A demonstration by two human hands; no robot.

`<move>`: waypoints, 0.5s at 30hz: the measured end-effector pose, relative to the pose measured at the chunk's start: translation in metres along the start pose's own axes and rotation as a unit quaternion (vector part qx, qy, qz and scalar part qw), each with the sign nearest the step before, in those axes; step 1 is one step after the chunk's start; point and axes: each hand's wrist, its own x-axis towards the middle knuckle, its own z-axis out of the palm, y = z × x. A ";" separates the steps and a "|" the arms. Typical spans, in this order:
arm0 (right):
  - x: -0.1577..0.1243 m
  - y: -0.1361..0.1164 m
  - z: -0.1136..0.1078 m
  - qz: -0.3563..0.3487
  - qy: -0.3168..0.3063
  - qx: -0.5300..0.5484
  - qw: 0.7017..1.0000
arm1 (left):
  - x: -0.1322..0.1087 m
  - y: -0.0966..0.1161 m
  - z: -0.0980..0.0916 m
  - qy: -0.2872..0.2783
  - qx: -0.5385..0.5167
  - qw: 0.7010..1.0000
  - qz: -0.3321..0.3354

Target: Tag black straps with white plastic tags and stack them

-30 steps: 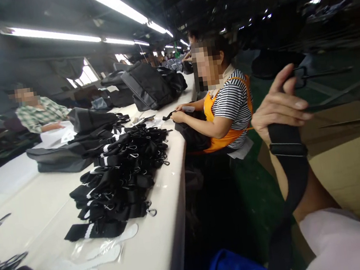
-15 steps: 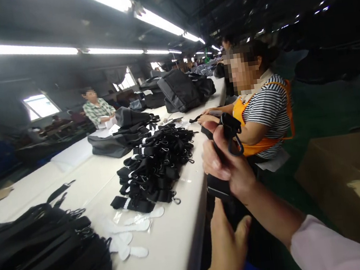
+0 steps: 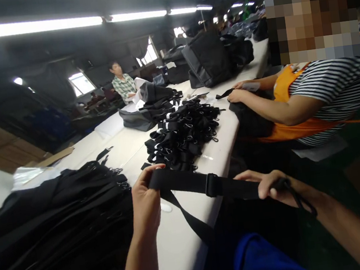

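Observation:
A black webbing shoulder strap (image 3: 187, 181) is stretched between my two hands over the table's near edge. My left hand (image 3: 145, 198) is closed on its left end, where the webbing doubles back and a loose length hangs down to the right. A slide buckle (image 3: 211, 185) sits on the strap, nearer my right side. My right hand (image 3: 276, 184) pinches the other end, with a dark snap hook (image 3: 301, 199) dangling past the fingers. Just beyond lies a heap of bundled black straps (image 3: 183, 134) with metal hooks and white bands.
Long black straps (image 3: 62, 219) are piled on the left of the white table (image 3: 181, 248). Dark bags (image 3: 206, 59) stand farther back. On the right, a co-worker in an orange apron (image 3: 287, 84) handles black material; another person (image 3: 123, 85) stands across the table.
My hands have moved apart, drawing the strap out sideways; my left hand has gone left and up, my right hand right and down. The view has turned, bringing the co-worker closer.

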 end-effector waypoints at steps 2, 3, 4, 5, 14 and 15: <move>-0.008 0.022 0.010 0.106 -0.050 -0.060 0.991 | 0.006 0.011 -0.002 -0.054 0.034 0.998 -0.013; -0.010 0.030 0.016 0.154 -0.087 -0.102 0.979 | 0.007 0.016 0.000 -0.076 0.052 0.996 -0.014; -0.011 0.034 0.022 0.197 -0.127 -0.141 0.962 | 0.006 0.021 0.003 -0.093 0.073 0.993 -0.007; -0.012 0.037 0.027 0.229 -0.166 -0.169 0.944 | 0.004 0.026 0.008 -0.104 0.098 0.990 0.009; 0.027 0.032 0.051 0.038 -0.005 0.068 0.997 | -0.027 0.073 0.047 -0.200 0.158 0.962 0.099; 0.034 0.030 0.055 0.013 0.011 0.080 0.997 | -0.029 0.075 0.050 -0.207 0.157 0.959 0.110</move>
